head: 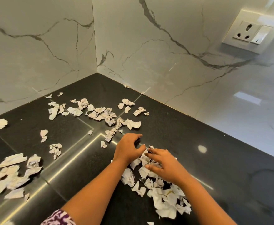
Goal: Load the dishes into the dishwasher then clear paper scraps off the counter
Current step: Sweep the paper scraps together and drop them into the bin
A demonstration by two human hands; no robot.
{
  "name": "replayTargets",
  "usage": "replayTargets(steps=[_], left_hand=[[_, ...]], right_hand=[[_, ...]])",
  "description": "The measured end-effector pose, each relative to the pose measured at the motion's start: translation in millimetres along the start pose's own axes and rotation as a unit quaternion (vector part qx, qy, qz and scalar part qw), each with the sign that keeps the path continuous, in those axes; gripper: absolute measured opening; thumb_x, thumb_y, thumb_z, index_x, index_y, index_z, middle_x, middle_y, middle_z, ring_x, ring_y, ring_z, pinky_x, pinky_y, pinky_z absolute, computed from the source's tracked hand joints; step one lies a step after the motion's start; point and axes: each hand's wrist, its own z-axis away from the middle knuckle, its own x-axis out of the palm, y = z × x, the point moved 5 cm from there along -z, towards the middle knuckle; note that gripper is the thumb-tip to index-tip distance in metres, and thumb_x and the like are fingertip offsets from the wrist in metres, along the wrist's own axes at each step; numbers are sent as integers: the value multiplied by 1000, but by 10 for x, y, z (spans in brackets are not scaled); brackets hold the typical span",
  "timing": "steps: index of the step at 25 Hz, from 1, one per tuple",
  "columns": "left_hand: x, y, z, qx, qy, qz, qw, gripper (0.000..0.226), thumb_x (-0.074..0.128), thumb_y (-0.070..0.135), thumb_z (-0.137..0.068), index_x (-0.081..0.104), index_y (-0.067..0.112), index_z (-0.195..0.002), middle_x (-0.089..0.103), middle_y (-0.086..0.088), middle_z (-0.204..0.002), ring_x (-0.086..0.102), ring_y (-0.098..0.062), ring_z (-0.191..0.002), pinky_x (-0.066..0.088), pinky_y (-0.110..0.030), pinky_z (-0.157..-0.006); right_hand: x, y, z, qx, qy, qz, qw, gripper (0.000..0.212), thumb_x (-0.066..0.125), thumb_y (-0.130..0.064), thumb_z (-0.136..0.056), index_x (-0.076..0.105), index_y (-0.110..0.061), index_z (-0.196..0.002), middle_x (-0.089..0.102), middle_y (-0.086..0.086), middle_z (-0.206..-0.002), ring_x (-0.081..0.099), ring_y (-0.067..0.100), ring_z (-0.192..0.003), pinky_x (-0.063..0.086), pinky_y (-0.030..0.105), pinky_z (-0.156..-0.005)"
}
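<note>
Torn white paper scraps lie all over the black counter [198, 127]. One pile [164, 197] sits close to me under my forearms, a loose scatter [103, 114] lies toward the corner, and a heap [11, 174] lies at the left. My left hand [128, 148] rests palm down on the counter, its fingers bent over the far end of the near pile. My right hand [162, 163] lies flat on the same pile with straight, spread fingers. Neither hand plainly holds a scrap. No dishes or dishwasher are in view.
White marble-patterned walls [165, 62] meet in a corner behind the counter. A wall socket with a switch [251, 32] is at the upper right. A lone scrap [0, 124] lies at the far left, and small bits [126, 86] sit against the wall.
</note>
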Motion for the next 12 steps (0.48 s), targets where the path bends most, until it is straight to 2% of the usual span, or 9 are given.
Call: replayTargets(steps=[3, 5, 7, 10, 12], left_hand=[[18, -7, -2, 19, 3, -14, 1000, 39, 55, 38, -75, 68, 18, -106, 67, 5, -104, 56, -11, -103, 42, -21, -85], [37, -26, -10, 26, -5, -26, 999, 31, 58, 33, -78, 69, 18, -102, 67, 6, -105, 55, -10, -104, 44, -25, -89], [74, -45, 4, 26, -24, -44, 998, 29, 59, 33, -81, 70, 19, -104, 66, 6, -112, 54, -10, -110, 41, -25, -93], [81, -54, 70, 4, -54, -32, 998, 32, 61, 36, -83, 69, 19, -110, 64, 5, -118, 51, -10, -117, 40, -28, -97], [26, -66, 172, -45, -66, 53, 995, 34, 60, 38, -83, 70, 17, -107, 67, 5, -110, 55, -9, -109, 42, -25, -89]], right_hand=[[86, -1, 114, 17, -21, 42, 999, 49, 44, -52, -91, 41, -35, -137, 27, -13, -151, 16, 7, -141, 7, 50, -117], [-5, 37, 231, 40, 20, 34, 998, 46, 45, -51, -90, 45, -35, -134, 35, -13, -147, 22, 7, -139, 9, 51, -116], [-49, -46, 362, 38, 56, 27, 997, 52, 38, -60, -87, 45, -37, -133, 36, -13, -146, 21, 8, -139, 8, 49, -117], [132, -392, 519, -47, 32, 53, 997, 73, 17, -76, -76, 38, -41, -136, 25, -15, -151, 9, 7, -142, -5, 43, -117], [364, -471, 597, -102, 17, 114, 988, 69, 14, -75, -80, 32, -43, -139, 20, -11, -153, 8, 9, -143, -8, 44, -116]])
